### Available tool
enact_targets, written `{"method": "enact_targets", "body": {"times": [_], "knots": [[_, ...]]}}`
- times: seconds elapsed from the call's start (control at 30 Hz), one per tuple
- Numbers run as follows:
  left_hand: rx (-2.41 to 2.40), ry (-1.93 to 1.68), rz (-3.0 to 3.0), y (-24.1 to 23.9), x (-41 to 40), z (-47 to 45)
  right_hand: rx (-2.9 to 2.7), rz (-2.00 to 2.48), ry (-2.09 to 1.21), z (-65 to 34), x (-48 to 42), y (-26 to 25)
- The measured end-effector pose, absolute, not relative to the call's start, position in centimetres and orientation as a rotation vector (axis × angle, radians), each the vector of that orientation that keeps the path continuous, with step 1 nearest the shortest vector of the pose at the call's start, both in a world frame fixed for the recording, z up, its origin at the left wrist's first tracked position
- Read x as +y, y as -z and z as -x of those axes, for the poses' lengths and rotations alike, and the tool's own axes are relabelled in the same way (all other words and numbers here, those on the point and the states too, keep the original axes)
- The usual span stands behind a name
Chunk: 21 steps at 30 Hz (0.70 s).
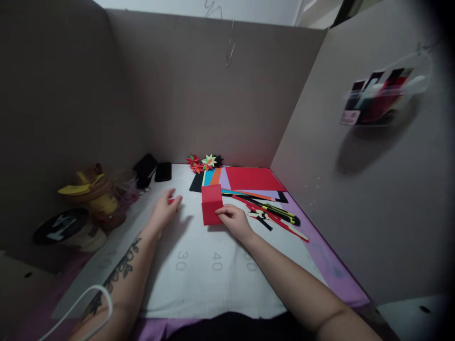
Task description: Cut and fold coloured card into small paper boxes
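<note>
A red folded paper box (212, 204) stands over the middle of the white mat, its top and front faces toward me. My right hand (234, 220) pinches the box at its right side between thumb and fingertips. To the left, apart from the box, my left hand (165, 208) hovers with curved fingers and a gap between thumb and forefinger. A small red piece (171, 201) shows in that gap; whether the fingers touch it, I cannot tell.
Coloured paper sheets (254, 179), paper strips (265, 220) and a yellow-black cutter (280, 213) lie on the right. Several paper stars (209, 161) sit at the back. Containers (95, 199), a tape roll (67, 227) and a phone (163, 172) are on the left.
</note>
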<state>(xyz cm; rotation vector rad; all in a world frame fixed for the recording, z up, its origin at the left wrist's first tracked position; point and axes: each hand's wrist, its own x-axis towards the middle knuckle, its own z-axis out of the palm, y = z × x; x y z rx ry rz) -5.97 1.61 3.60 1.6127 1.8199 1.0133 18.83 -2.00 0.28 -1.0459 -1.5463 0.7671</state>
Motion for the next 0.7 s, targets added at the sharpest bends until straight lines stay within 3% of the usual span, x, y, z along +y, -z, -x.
{"method": "enact_targets", "body": {"times": [0.17, 0.7], "knots": [[0.904, -0.935, -1.187, -2.4, -0.9, -0.1, -1.611, 0.986, -0.773, -18.5, -2.3, -0.2], [0.897, -1.025, -1.175, -1.8, -1.4, -1.5, -1.157, 1.081, -1.185, -18.4, -2.0, -0.4]]}}
